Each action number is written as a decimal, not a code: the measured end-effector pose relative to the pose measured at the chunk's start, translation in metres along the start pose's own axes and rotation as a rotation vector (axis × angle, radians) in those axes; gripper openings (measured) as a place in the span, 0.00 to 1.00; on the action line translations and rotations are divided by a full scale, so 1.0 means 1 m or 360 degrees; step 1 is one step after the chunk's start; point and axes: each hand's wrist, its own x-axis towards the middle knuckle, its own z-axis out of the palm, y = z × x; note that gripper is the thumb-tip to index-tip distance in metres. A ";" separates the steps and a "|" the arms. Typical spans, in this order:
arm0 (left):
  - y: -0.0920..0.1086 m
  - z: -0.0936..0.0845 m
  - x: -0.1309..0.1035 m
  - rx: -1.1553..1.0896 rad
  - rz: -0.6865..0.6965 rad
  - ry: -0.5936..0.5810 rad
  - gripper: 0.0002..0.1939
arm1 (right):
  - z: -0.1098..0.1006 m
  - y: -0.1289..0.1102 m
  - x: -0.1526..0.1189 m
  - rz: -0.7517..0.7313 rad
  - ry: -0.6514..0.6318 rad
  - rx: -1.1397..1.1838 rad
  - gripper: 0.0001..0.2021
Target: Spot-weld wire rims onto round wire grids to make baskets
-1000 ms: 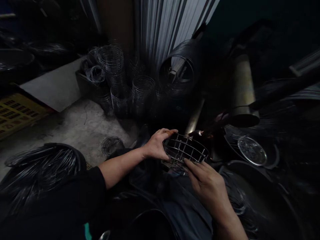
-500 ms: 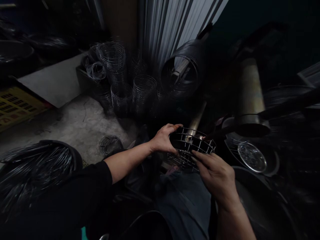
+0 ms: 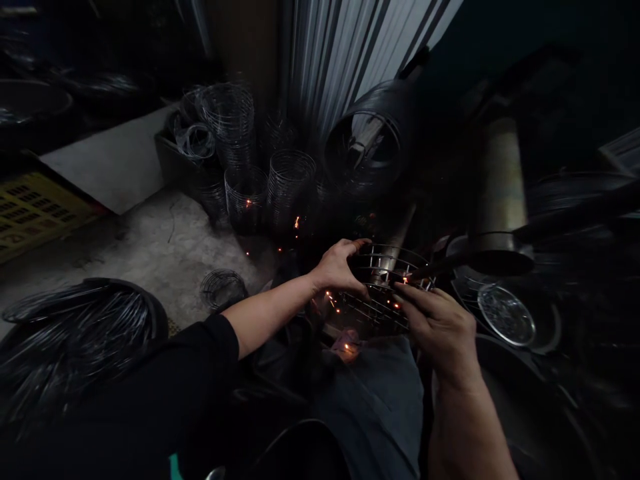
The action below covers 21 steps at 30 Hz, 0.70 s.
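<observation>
A round cage of dark welded wire [image 3: 381, 285] is held tilted in front of me, over my lap. My left hand [image 3: 340, 267] is closed around its left side, thumb below and fingers on the upper ring. On the near right side, my right hand [image 3: 443, 330] pinches the wire with its fingertips; whether a separate small wire is between them I cannot tell. A pale metal rod [image 3: 399, 240] reaches into the cage from behind. The dark arm of a machine [image 3: 440, 262] meets the wire by my right fingertips, where it glows orange. Sparks fly below and to the left.
Wire cylinders [image 3: 291, 175] stand in stacks at the back, beside a large drum-like tube [image 3: 367, 133]. A tub of wire pieces [image 3: 90, 333] is at left, near a wire coil [image 3: 223, 290] and yellow crate [image 3: 43, 210]. A round bowl [image 3: 506, 315] lies at right.
Orange sparks and a glow have appeared at the wire beside my right fingertips. Both hands and the cage sit slightly further right in view, with the grip kept.
</observation>
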 end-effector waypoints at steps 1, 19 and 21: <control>0.000 0.000 0.001 0.0009 0.0002 0.0002 0.55 | -0.001 -0.001 -0.001 0.0033 0.0029 0.0013 0.08; -0.069 0.022 -0.008 -0.0603 -0.0200 -0.0063 0.77 | -0.011 -0.030 -0.163 0.1960 -0.0430 0.1318 0.20; -0.079 0.034 -0.011 -0.0905 -0.0370 -0.0026 0.72 | -0.013 -0.030 -0.179 0.2039 -0.0376 0.1471 0.20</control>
